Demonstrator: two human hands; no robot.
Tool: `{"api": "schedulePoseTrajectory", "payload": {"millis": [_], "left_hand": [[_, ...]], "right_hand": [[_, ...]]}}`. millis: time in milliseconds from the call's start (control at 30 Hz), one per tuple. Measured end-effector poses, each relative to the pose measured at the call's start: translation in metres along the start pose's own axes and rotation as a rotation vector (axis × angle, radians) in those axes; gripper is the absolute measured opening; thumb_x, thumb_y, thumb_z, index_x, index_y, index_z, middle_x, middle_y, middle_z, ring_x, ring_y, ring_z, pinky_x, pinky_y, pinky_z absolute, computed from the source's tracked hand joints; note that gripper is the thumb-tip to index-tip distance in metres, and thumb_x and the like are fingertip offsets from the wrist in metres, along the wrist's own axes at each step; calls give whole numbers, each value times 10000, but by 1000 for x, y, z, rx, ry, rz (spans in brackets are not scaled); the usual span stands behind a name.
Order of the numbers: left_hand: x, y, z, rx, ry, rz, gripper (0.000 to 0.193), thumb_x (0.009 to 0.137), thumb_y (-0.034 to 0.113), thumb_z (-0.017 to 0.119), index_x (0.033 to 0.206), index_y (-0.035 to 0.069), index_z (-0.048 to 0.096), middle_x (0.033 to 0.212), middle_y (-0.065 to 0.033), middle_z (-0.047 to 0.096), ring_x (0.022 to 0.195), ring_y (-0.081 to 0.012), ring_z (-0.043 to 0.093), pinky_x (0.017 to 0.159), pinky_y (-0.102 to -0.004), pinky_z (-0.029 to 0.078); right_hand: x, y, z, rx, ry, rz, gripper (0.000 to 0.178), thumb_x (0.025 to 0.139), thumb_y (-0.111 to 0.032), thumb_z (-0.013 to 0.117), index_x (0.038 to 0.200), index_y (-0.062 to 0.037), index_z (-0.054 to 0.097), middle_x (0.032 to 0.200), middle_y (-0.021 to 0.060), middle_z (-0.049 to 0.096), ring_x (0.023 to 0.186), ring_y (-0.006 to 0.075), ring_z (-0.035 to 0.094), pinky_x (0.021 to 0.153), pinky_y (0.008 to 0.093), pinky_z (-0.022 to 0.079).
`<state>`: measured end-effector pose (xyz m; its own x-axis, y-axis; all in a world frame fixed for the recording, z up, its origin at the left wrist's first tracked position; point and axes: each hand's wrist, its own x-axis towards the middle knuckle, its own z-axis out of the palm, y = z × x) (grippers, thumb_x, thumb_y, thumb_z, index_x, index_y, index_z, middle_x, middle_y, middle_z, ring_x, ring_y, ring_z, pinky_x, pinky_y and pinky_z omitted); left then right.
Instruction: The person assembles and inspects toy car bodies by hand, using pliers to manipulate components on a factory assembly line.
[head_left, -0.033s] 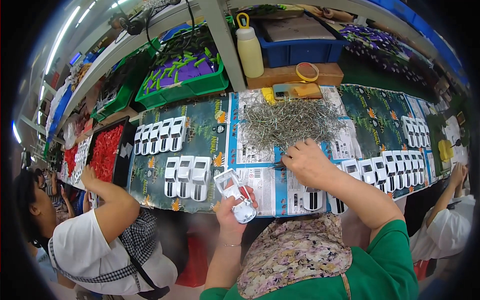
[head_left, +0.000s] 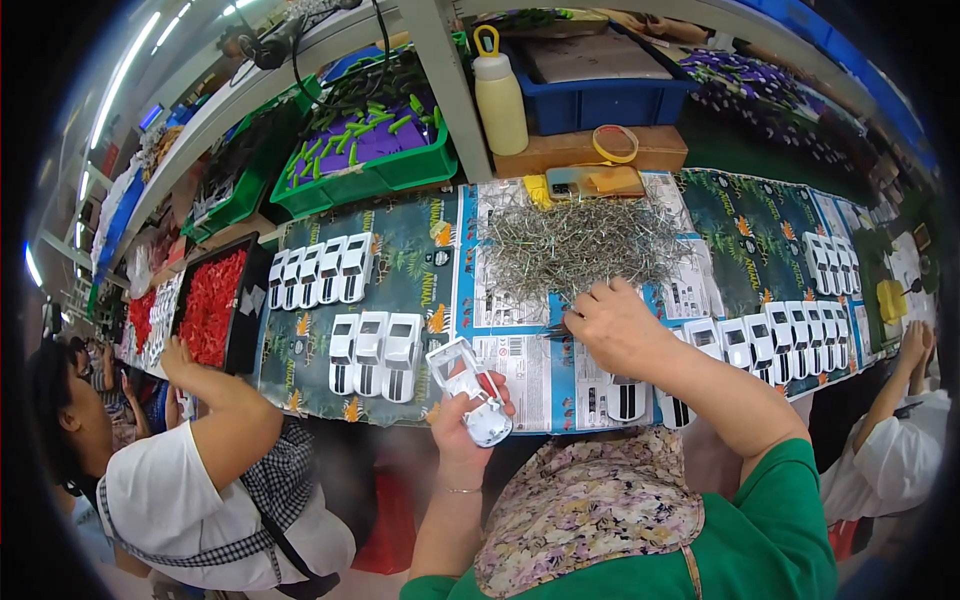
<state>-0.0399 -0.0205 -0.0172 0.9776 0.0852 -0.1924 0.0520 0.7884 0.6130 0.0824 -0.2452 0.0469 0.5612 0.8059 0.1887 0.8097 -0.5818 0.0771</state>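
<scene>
The left hand [head_left: 462, 415] is closed around a small white plastic toy-truck body with a red detail [head_left: 470, 390], held up just in front of the near edge of the table [head_left: 300, 400]. Its long axis runs from upper left to lower right, the rounded end pointing down toward the person. The right hand [head_left: 615, 325] reaches forward with fingers pinched together at the near edge of a loose heap of thin grey metal pins [head_left: 580, 245]; whether a pin is already caught between the fingertips cannot be told. The heap lies beyond and to the right of the truck body, so the right hand is much the nearer to it, while the truck body sits well apart from the pins, on the left.

Left of the heap, two rows of identical white truck bodies [head_left: 370, 345] lie on dark green printed sheets with orange animal figures [head_left: 400, 225]. Under the heap lie white and blue printed cards [head_left: 520, 365]. Right of the heap stands a further row of white truck bodies [head_left: 770, 335]. Behind the heap are a pale yellow bottle with a yellow loop cap [head_left: 500, 95], a green crate of purple and green parts [head_left: 365, 150] and a blue bin [head_left: 610, 80]. Far left of it is a black tray of red parts [head_left: 212, 305], where another person's hand [head_left: 175, 355] rests.
</scene>
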Motion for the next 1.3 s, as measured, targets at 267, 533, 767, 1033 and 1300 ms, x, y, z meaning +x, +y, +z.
{"api": "schedulePoseTrajectory", "payload": {"millis": [267, 533, 767, 1033, 1300], "left_hand": [[1, 6, 2, -77, 4, 89, 668, 765, 160, 512, 1389, 14, 322, 1006, -203, 590, 838, -282, 602, 674, -415, 537], [1, 6, 6, -23, 30, 130, 662, 779, 134, 504, 1398, 6, 305, 1026, -187, 574, 842, -268, 596, 688, -410, 538], [12, 14, 10, 19, -51, 56, 689, 763, 85, 543, 1400, -6, 297, 1113, -190, 566, 871, -269, 608, 702, -395, 551], [35, 4, 24, 488, -201, -79, 679, 744, 74, 600, 1369, 40, 336, 1174, -225, 559, 903, -265, 615, 729, -388, 540], [24, -2, 15, 222, -159, 181, 642, 766, 115, 589, 1347, 23, 332, 1036, -205, 582, 877, -267, 607, 775, -423, 529]], "right_hand": [[-5, -32, -6, 143, -215, 226, 181, 714, -114, 611, 878, -49, 650, 792, 108, 622, 752, 286, 633, 613, 408, 478], [-14, -51, 2, -40, -186, 214, 190, 698, -112, 609, 868, -31, 632, 773, 102, 617, 691, 251, 617, 592, 375, 477], [-18, -26, -17, -25, -78, 77, 131, 690, -98, 608, 813, -52, 613, 735, 75, 601, 673, 222, 605, 587, 347, 466], [-17, -28, -44, -173, -126, -207, 102, 727, -147, 586, 794, -71, 594, 721, 43, 569, 676, 190, 577, 591, 310, 428], [-25, -33, -35, 275, -35, 62, 182, 741, -168, 630, 850, -25, 606, 763, 113, 601, 735, 279, 612, 675, 386, 492]]}}
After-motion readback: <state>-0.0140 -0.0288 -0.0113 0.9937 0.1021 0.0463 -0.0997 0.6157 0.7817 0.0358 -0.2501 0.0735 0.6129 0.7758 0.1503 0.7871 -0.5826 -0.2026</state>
